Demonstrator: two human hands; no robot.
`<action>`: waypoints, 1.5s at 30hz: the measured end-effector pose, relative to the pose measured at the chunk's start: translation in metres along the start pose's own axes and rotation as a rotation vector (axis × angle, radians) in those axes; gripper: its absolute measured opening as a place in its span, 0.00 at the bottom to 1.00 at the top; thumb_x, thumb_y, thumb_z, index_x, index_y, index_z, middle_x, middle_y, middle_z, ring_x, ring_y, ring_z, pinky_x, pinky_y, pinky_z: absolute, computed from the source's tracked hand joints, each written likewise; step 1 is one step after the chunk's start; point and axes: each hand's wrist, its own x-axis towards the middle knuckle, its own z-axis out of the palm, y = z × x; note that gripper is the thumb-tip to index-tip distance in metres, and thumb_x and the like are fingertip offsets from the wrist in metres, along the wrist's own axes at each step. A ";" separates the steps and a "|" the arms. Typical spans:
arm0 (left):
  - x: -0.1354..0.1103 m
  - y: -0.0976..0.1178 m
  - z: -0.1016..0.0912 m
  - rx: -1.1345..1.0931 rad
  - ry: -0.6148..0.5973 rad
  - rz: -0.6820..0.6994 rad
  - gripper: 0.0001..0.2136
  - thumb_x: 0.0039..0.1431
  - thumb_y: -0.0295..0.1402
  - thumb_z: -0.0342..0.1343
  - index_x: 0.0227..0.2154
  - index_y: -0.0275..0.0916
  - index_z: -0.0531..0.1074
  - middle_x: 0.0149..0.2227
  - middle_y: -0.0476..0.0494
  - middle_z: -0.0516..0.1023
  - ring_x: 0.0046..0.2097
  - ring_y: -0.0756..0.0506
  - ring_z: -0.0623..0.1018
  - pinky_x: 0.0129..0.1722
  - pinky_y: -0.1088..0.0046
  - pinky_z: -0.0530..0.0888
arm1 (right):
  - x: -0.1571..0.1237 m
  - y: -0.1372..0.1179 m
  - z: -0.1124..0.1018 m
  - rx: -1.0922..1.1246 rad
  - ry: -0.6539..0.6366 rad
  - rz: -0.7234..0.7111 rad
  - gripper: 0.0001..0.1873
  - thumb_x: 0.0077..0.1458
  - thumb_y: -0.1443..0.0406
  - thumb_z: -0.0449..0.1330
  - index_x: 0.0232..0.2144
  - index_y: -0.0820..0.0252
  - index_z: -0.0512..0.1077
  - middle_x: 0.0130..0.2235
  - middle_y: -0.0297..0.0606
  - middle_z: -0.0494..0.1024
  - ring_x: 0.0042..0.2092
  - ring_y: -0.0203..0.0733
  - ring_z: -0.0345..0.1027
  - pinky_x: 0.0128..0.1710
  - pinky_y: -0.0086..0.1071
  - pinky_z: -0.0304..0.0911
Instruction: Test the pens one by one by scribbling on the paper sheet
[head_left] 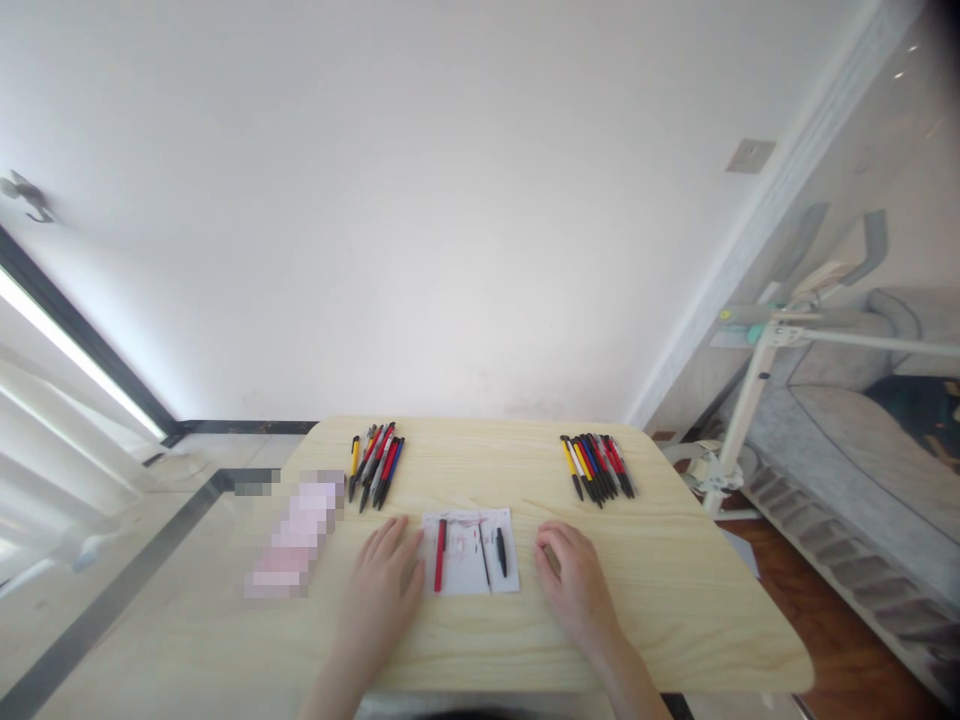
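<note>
On a small sheet of white paper (461, 575) with red scribbles lie the parts of a pen: a red barrel (439, 558), a thin dark ink refill (484, 560) and a short black pen piece (502, 553). My left hand (384, 575) rests on the table at the paper's left edge, fingers stretched out and holding nothing. To the right of the paper, my right hand (574, 580) lies with its fingers loosely curled and the thumb apart. Nothing shows in its grasp. Both hands are apart from the pen parts.
Several pens (379, 465) lie bunched at the table's back left, and another bunch of pens (596, 468) at the back right. A blurred pinkish item (296, 540) is at the left edge. Behind the wooden table (675, 590) stands a white wall.
</note>
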 end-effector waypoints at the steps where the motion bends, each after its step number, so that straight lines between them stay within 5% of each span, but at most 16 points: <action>1: 0.000 0.000 0.000 -0.008 0.003 -0.002 0.16 0.56 0.35 0.47 0.46 0.39 0.71 0.53 0.38 0.68 0.56 0.39 0.63 0.55 0.57 0.63 | 0.000 -0.001 0.000 0.013 -0.001 -0.002 0.07 0.54 0.69 0.50 0.28 0.58 0.68 0.35 0.39 0.73 0.40 0.43 0.65 0.42 0.37 0.60; 8: 0.000 0.000 0.001 -0.014 0.011 0.000 0.16 0.56 0.34 0.47 0.45 0.39 0.71 0.53 0.38 0.68 0.56 0.38 0.63 0.55 0.56 0.63 | -0.005 -0.025 0.010 0.124 -0.014 -0.053 0.13 0.52 0.73 0.48 0.36 0.58 0.70 0.42 0.42 0.70 0.47 0.44 0.62 0.47 0.39 0.59; 14: -0.001 -0.002 0.003 0.004 0.031 0.025 0.16 0.56 0.34 0.48 0.45 0.39 0.71 0.53 0.38 0.68 0.55 0.38 0.64 0.53 0.56 0.65 | -0.001 -0.044 0.019 0.103 -0.064 -0.134 0.13 0.47 0.75 0.53 0.31 0.55 0.72 0.46 0.40 0.68 0.50 0.45 0.59 0.49 0.40 0.57; 45: -0.002 -0.006 0.006 0.015 0.061 0.058 0.16 0.55 0.33 0.49 0.45 0.38 0.71 0.52 0.36 0.69 0.55 0.37 0.65 0.52 0.55 0.66 | -0.001 -0.041 0.025 0.110 -0.136 -0.113 0.14 0.44 0.76 0.56 0.32 0.54 0.72 0.46 0.39 0.66 0.50 0.45 0.58 0.50 0.39 0.55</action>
